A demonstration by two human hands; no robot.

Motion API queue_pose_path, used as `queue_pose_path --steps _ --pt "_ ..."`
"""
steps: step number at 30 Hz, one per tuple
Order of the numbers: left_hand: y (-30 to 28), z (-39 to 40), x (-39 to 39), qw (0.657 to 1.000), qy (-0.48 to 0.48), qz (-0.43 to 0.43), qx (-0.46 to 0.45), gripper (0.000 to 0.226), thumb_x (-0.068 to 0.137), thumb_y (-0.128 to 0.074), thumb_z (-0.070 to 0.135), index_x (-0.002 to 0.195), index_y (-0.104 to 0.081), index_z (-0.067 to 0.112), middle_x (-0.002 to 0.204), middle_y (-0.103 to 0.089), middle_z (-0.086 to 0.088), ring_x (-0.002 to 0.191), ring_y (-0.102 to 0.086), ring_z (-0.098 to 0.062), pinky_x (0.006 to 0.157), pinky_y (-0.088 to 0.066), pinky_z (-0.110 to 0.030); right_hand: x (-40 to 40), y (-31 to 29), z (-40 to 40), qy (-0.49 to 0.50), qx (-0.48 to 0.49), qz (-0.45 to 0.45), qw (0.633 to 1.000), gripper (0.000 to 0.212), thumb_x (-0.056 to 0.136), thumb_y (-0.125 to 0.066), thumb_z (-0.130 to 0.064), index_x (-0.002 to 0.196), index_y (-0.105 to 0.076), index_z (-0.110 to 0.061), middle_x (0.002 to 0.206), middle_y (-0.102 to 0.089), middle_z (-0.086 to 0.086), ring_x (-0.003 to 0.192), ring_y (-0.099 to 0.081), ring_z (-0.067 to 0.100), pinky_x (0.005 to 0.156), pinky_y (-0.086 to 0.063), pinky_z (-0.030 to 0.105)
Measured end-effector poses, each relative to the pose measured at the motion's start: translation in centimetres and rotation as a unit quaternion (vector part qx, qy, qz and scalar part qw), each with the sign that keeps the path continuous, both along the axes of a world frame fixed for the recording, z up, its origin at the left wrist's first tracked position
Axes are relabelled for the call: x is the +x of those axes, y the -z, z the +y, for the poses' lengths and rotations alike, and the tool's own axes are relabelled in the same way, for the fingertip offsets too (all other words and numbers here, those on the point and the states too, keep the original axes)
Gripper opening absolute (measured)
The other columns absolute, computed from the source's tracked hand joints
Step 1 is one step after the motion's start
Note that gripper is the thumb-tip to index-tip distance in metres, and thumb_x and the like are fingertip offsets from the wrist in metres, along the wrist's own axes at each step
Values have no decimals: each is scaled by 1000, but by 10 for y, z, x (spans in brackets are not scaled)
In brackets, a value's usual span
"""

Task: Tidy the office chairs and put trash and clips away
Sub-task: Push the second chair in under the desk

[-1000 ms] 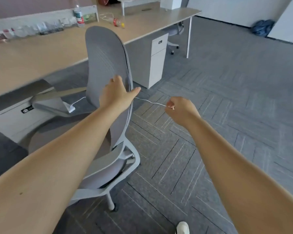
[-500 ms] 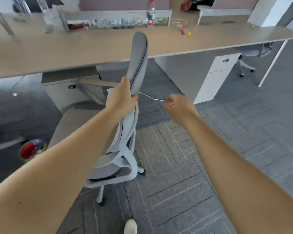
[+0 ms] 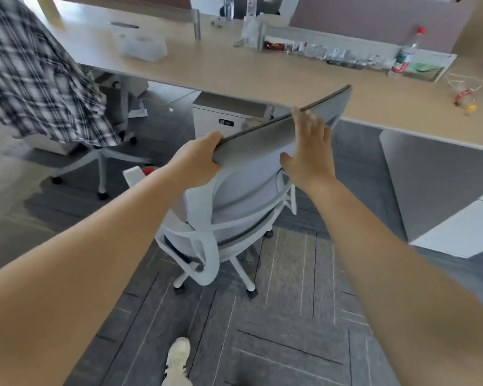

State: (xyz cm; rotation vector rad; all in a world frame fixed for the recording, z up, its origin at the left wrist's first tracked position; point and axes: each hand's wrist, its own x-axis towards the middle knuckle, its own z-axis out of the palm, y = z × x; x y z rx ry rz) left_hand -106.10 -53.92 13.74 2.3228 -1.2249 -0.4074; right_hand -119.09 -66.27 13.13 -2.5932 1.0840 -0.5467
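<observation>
Both hands are on the chair [image 3: 243, 190] near the desk [image 3: 234, 71]: left hand [image 3: 198, 160] grips its backrest edge, right hand [image 3: 310, 151] presses flat. A hard shove could ram the desk.

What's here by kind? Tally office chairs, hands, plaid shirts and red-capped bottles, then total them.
Office chairs: 2, held grey chair, shirt-draped chair
Hands: 2, left hand, right hand
Plaid shirt: 1
Red-capped bottle: 1
Total: 6
</observation>
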Motion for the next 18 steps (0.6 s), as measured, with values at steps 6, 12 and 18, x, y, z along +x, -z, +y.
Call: queue_pose_path --steps 6,12,18 --pt "1 32 -20 997 -80 15 8 34 80 -67 23 106 -49 11 87 -51 -4 75 -48 -25 55 -37 -28 -3 0 -2 -42 -87 80 992 65 80 -62 -11 138 -31 -20 154 -16 9 142 -6 37 115 -10 50" --pt "-2 44 -60 982 -115 -150 19 41 76 -67 38 99 -52 8 99 -58 -8 100 -53 -30 83 -41 -38 -37 -3 10 -104 -190 97 971 56 69 -76 -27 113 -50 -5 114 -55 13 116 -40 30 96 -12 34" --pt "12 47 -101 965 -140 -220 -1 37 80 -63 10 113 -47 4 116 -55 -14 111 -46 -33 100 -31 -40 -54 -1 53 -121 -233 48 964 57 52 -85 -34 91 -60 -1 87 -68 15 92 -57 32 76 -18 34"
